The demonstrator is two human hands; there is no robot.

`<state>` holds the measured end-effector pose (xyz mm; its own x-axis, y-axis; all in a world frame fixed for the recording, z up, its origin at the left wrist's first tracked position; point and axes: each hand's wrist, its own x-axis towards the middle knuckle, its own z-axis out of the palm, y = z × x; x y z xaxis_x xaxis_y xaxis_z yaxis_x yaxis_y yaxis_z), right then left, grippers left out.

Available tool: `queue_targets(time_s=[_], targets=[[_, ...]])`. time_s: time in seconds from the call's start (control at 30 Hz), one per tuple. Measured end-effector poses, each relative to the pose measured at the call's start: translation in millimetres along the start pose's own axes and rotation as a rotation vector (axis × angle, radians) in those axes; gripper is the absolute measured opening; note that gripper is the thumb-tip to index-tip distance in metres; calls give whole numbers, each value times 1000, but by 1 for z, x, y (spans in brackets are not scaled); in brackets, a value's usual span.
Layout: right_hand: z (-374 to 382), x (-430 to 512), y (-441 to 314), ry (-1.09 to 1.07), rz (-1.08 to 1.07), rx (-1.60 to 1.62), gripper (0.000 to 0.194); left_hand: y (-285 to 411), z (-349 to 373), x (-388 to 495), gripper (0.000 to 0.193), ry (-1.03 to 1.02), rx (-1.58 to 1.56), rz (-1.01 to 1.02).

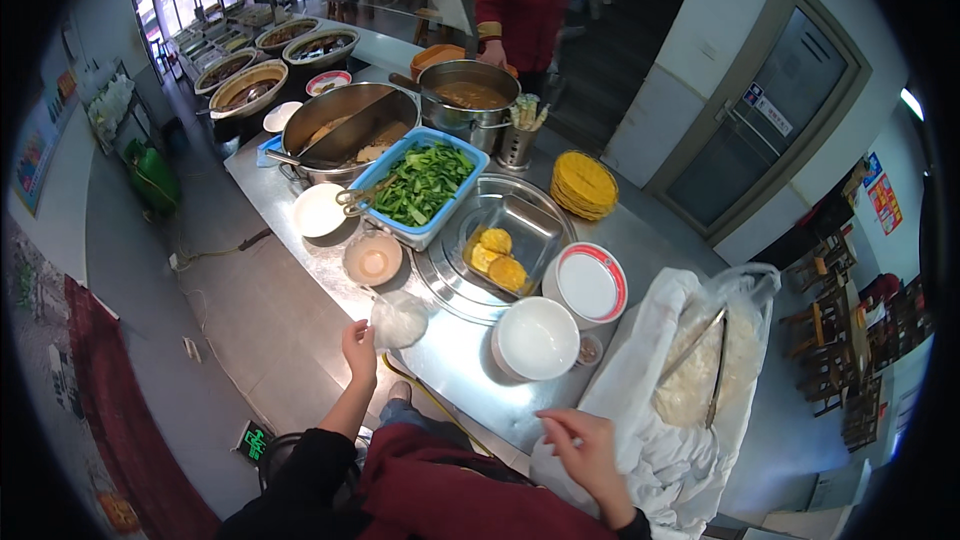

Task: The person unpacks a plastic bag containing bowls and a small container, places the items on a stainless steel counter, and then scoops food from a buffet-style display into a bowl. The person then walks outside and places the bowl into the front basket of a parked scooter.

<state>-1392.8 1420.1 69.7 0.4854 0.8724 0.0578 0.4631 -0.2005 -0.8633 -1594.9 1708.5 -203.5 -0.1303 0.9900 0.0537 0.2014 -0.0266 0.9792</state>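
My left hand [360,352] is at the near left edge of the steel table [457,367], thumb and finger pinched at the side of a clear plastic bag [400,320] with pale contents. My right hand [583,448] hovers over the near right part, fingers loosely curled and apart, nothing in it. Just beyond it stand white bowls [536,341]. To its right, metal tongs [718,371] rest on pale food [679,382], perhaps noodles, in a white-lined container [637,360]. A small bowl [373,258] sits beyond the bag.
A blue tub [478,157] holds chopped greens [424,184]. A clear container [532,229] of yellow round pieces [496,259] sits on a round steel tray [442,292]. Large pots [472,120] [300,176] stand farther back. Across the counter is another person [521,7].
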Motion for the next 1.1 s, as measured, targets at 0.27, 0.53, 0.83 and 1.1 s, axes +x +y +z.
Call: queue_targets(time_s=[0.27, 0.53, 0.83, 1.1], targets=[[204, 164, 62, -98, 169, -115, 55, 11, 32, 71, 16, -199, -291, -515], [251, 201, 96, 7, 47, -110, 12, 59, 3, 93, 13, -575, -448, -565], [205, 176, 55, -18, 189, 283, 17, 126, 13, 65, 9, -1007, -391, -378], [108, 185, -24, 118, 199, 762, 24, 244, 52, 83, 18, -1391, -101, 179]])
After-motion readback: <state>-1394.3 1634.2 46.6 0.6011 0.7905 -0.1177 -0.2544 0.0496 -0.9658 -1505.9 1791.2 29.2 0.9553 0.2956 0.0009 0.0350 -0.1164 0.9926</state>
